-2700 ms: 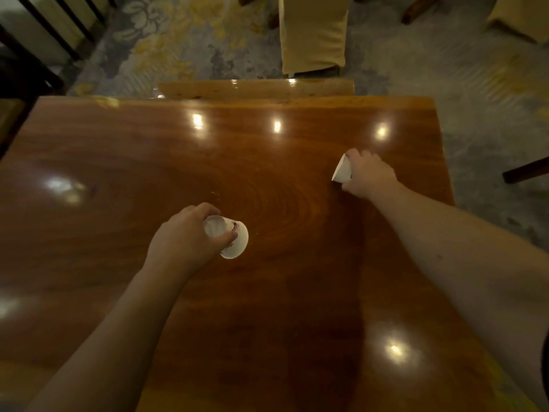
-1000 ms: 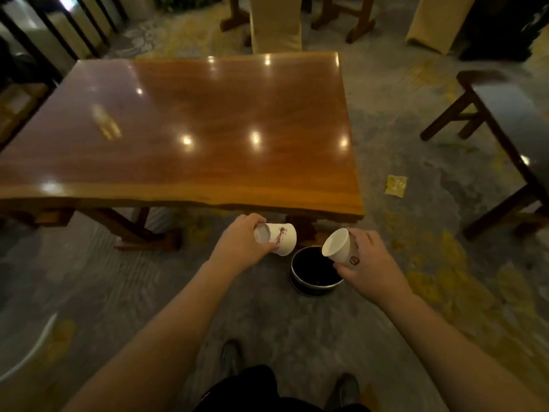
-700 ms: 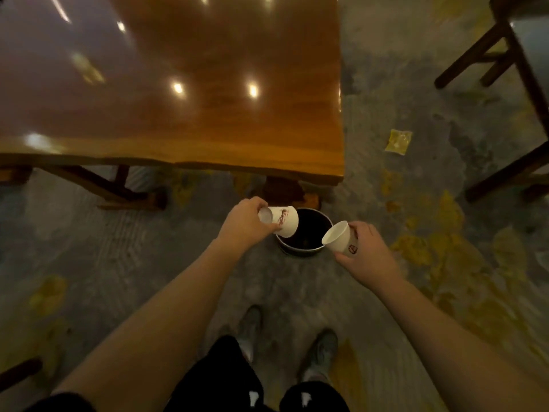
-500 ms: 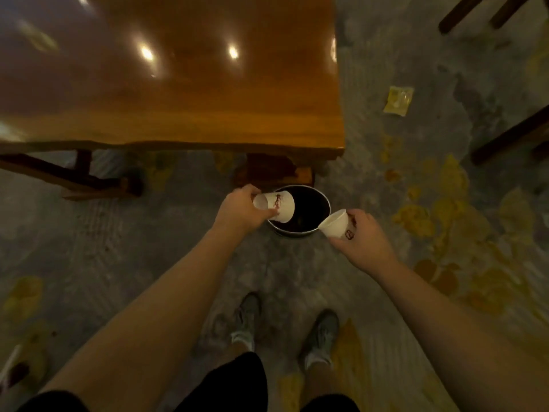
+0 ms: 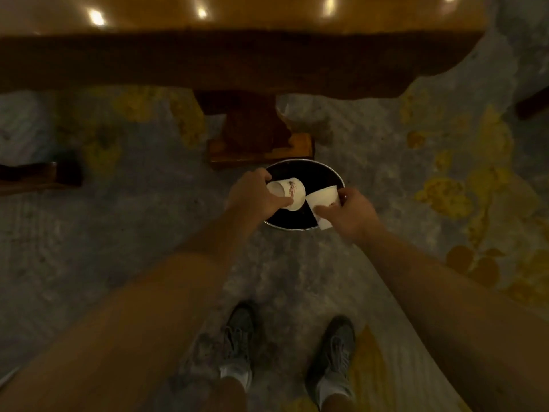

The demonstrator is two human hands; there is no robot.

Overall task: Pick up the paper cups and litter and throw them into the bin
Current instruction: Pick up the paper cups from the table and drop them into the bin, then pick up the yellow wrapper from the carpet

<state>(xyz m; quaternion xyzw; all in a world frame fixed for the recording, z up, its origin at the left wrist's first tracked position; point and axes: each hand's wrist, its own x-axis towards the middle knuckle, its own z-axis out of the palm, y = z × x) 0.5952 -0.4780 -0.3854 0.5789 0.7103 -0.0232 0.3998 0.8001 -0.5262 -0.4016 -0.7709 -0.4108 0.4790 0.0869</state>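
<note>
A round black bin (image 5: 315, 171) with a metal rim stands on the carpet just before the table's foot. My left hand (image 5: 252, 197) grips a white paper cup (image 5: 289, 193) with a red mark, tipped sideways over the bin's left part. My right hand (image 5: 349, 217) holds a second white paper cup (image 5: 322, 203), tilted over the bin's right edge. The two cups nearly touch above the dark opening. The bin's inside is too dark to make out.
The wooden table (image 5: 237, 55) spans the top, its thick foot (image 5: 258, 144) right behind the bin. A white scrap (image 5: 286, 110) lies beside that foot. Another dark wooden leg (image 5: 35, 176) sits at left. My shoes (image 5: 334, 349) stand on patterned grey-yellow carpet below.
I carried both cups from the tabletop down to the bin. Both hands have closed in over the opening, the cups tipped further, and my view has dropped lower.
</note>
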